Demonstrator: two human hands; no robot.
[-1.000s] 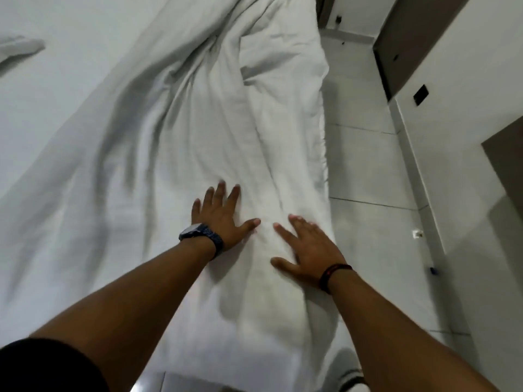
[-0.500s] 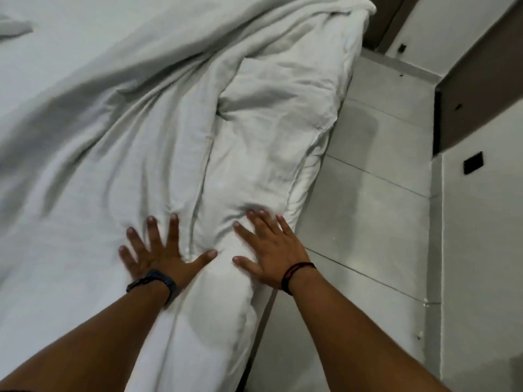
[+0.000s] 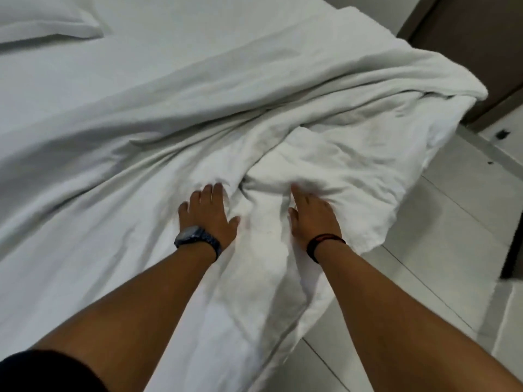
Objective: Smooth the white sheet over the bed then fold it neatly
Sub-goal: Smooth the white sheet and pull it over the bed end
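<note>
Bed [image 3: 119, 89]: takes up most of the view, its far part flat and bare, a pillow [image 3: 48, 24] at the far left corner.

White sheet [image 3: 325, 114]: bunched along the bed's right edge in long ridges, one thick fold hanging over the side toward the tiled floor [image 3: 441, 250]. We judge it lies heaped there because only the near part has been pressed flat so far; the ground between our arms looks smoother than the ground beyond our fingers. Smoothing step in hand, folding not begun.

Arms: both stretched forward, nearly straight, roughly parallel, forearms low over the cloth.

Left hand [image 3: 208, 213]: palm down on the sheet, fingers spread and apart, gripping nothing, tips at the foot of a ridge. A dark watch [image 3: 195, 239] on the wrist.

Right hand [image 3: 312, 216]: also flat and unclenched, palm down, just beside the left with a crease between them. Fingertips blurred, so we cannot tell their exact spread. A dark band [image 3: 325, 241] on the wrist.

Flat palms suit pushing wrinkles outward without dragging cloth.
</note>
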